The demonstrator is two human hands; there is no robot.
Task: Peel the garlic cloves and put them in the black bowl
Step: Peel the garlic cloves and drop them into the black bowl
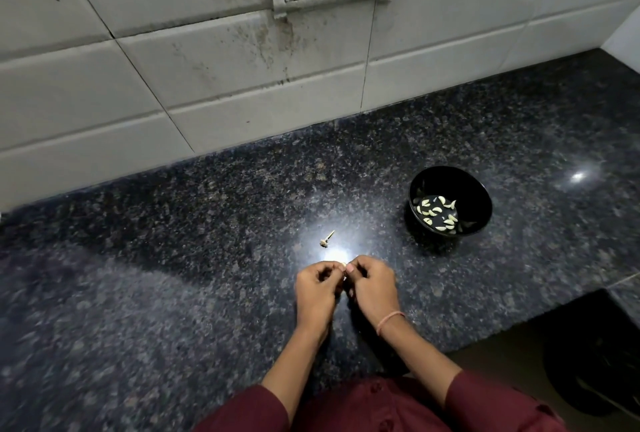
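Right now, head cam: both hands meet low over the dark speckled granite counter [173, 241]. The left hand [317, 288] and right hand [372, 288] have their fingers curled in, tips pinching one small pale garlic clove [343, 266] btwn them. The clove is mostly hidden, so can't tell how much skin is off. The round black bowl [479, 201] sits well apart to the right, w/ a scatter of peeled pale cloves [438, 213] in its bottom. A dry garlic stem stub [326, 239] lies just beyond the hands. Risks, imo: the clove is tiny & probably slick, so a hard thumbnail push could pop it out onto the counter or over the front edge. Skin bits could also ride along into the bowl.
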